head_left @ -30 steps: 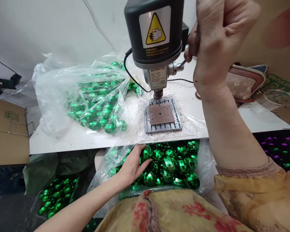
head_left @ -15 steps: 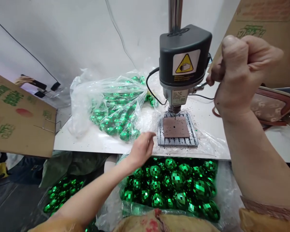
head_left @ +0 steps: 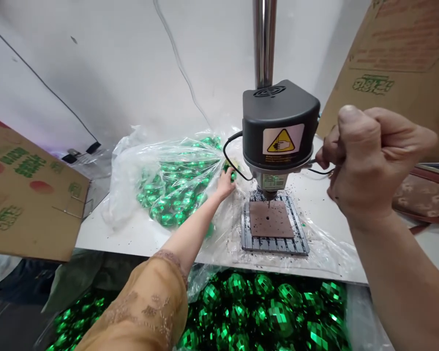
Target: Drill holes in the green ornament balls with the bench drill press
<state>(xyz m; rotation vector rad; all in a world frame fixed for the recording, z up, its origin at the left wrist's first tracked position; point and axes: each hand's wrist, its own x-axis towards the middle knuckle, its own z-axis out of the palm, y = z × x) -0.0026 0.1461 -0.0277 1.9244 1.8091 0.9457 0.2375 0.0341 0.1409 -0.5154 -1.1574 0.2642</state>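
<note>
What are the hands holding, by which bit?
The right hand grips the drill lever by its outer end. The left hand is at green balls; I can't tell if it holds one.

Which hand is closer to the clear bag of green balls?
Left. The left hand is at the right-hand end of the clear bag; the right hand is right of the drill.

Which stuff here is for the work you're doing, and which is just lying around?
Seems part of the work:
Drill, its lever in the right hand
Brown plate under the drill
Green balls below the table edge
More green balls at the left hand

Probably just lying about:
Patterned purse, right
Cardboard box, left
</note>
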